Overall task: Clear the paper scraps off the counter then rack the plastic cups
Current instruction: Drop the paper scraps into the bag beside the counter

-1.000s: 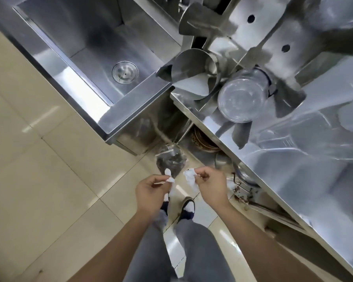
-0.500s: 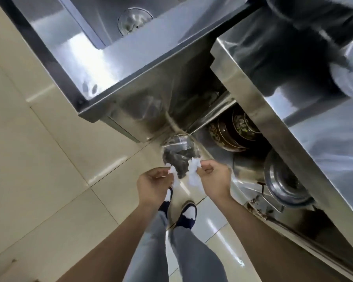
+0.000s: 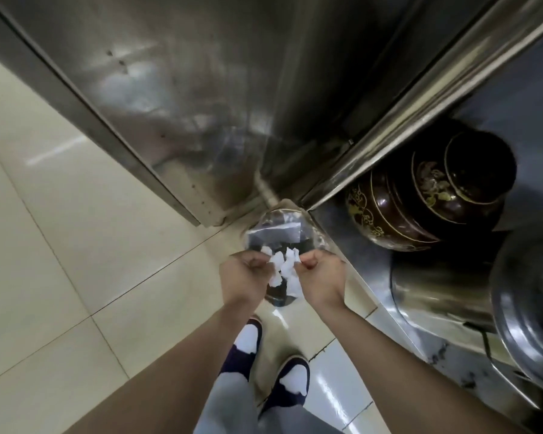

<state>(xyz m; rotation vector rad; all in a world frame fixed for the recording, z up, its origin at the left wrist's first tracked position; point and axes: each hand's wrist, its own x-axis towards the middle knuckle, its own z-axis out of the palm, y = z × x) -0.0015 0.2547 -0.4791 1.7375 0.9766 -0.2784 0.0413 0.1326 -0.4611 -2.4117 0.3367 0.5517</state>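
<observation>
White paper scraps (image 3: 283, 267) sit between my two hands, low over a small bin lined with a clear plastic bag (image 3: 278, 228) on the floor. My left hand (image 3: 243, 275) pinches scraps at its fingertips, fingers curled. My right hand (image 3: 322, 278) does the same from the other side. Some scraps hang loose between the hands, above the dark inside of the bin. The counter top and the plastic cups are out of view.
A steel sink cabinet wall (image 3: 182, 98) rises behind the bin. Under the counter at right, dark brown jars with gold patterns (image 3: 420, 195) and a steel pot with a lid (image 3: 521, 308) stand on a low shelf. Cream floor tiles (image 3: 60, 245) lie to the left; my feet (image 3: 264, 361) are below.
The view has tilted down and closer to the bin; the sink and counter top have left the frame. My hands have come together over the bin with the scraps between them.
</observation>
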